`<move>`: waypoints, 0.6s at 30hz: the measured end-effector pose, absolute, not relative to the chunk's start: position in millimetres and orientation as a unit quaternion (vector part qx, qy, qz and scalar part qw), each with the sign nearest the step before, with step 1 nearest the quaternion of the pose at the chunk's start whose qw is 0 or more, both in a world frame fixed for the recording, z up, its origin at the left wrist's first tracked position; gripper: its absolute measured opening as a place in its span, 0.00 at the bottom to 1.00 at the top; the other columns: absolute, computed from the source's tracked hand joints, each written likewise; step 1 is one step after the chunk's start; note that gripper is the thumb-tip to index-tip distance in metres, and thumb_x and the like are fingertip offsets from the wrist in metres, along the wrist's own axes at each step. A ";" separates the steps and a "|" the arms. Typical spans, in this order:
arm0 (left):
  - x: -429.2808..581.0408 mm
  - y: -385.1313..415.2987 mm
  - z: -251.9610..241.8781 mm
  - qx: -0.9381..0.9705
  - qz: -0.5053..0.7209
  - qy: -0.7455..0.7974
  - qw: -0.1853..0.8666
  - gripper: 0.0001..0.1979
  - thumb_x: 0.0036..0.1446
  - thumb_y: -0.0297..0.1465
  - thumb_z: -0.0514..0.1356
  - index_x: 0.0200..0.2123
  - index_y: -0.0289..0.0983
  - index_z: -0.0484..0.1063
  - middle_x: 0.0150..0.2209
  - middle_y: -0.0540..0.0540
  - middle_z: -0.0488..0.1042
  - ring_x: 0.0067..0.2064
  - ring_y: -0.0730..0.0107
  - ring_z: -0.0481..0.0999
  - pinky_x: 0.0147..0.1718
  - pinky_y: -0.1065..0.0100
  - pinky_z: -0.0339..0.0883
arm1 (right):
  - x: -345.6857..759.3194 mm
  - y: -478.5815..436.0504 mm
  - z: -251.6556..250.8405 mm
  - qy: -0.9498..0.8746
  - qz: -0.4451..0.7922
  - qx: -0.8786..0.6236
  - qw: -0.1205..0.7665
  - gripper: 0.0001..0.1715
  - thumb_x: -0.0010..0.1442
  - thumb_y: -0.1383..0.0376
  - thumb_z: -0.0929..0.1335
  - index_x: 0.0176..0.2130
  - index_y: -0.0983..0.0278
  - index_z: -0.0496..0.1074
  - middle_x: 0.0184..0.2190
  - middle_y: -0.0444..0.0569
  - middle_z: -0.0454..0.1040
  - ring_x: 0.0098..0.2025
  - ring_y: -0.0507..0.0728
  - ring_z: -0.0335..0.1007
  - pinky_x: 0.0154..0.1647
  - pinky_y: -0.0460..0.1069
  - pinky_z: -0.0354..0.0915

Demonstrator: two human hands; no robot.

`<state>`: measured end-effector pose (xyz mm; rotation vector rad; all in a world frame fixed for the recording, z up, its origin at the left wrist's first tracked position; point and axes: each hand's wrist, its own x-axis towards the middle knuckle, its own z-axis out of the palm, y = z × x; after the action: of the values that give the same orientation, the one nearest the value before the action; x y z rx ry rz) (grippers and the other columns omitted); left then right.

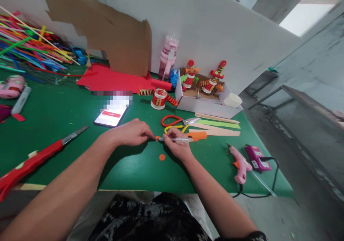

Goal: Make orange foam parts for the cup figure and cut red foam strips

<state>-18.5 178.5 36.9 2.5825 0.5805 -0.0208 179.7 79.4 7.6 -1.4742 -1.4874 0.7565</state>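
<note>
1. Your small orange paper piece (157, 138) lies just beyond the flat, round, loose orange paper disc (162, 157), the landmark here; your fingers leave little of it showing, so its full outline cannot be told
2. Your left hand (134, 131) has its fingers curled together, with the index fingertip down at the piece; press straight down near the edge, so the paper should neither turn nor lift
3. Your right hand (176, 142) pinches a slim, clear-barrelled pen (182, 140), its grey end at the piece; whether it touches cannot be told, so keep strokes short and light, and the pen clear of your left fingertip
4. Let the right hand rest on the smooth green tabletop (129, 173) to the right of the disc, since a propped hand likely steadies such small work
5. Beyond the disc and to its right, leave the bright orange strip (197, 136) and the red-handled metal scissors (171, 120) out of your wrist's way
6. Far right of the disc, mind the pink plastic glue gun (240, 165), which may be hot
</note>
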 end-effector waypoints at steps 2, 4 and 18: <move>-18.3 178.2 37.0 0.944 -0.009 0.216 0.248 0.22 0.55 0.24 0.53 0.46 0.48 0.81 0.40 0.52 0.83 0.44 0.66 0.79 0.48 0.65 0.65 | 179.7 79.9 6.8 -0.593 0.307 -0.596 0.446 0.16 0.56 0.54 0.66 0.24 0.59 0.60 0.19 0.39 0.63 0.21 0.50 0.57 0.24 0.46 0.55; -18.0 177.6 37.5 0.943 -0.010 0.223 0.249 0.22 0.55 0.24 0.54 0.45 0.48 0.81 0.40 0.52 0.83 0.44 0.66 0.79 0.48 0.65 0.65 | 180.0 80.6 5.8 -0.583 0.312 -0.597 0.454 0.16 0.56 0.54 0.66 0.25 0.59 0.60 0.19 0.39 0.64 0.21 0.51 0.57 0.24 0.46 0.56; -17.5 177.0 37.2 0.944 -0.011 0.223 0.244 0.20 0.56 0.25 0.54 0.45 0.46 0.81 0.39 0.51 0.83 0.43 0.65 0.79 0.47 0.64 0.65 | 180.1 80.8 7.0 -0.597 0.310 -0.593 0.442 0.15 0.55 0.55 0.66 0.24 0.59 0.61 0.18 0.39 0.63 0.21 0.50 0.57 0.23 0.46 0.56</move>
<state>-17.5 177.0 37.2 2.5778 0.6079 -0.0299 180.1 80.8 7.0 -1.4716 -1.4819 0.7696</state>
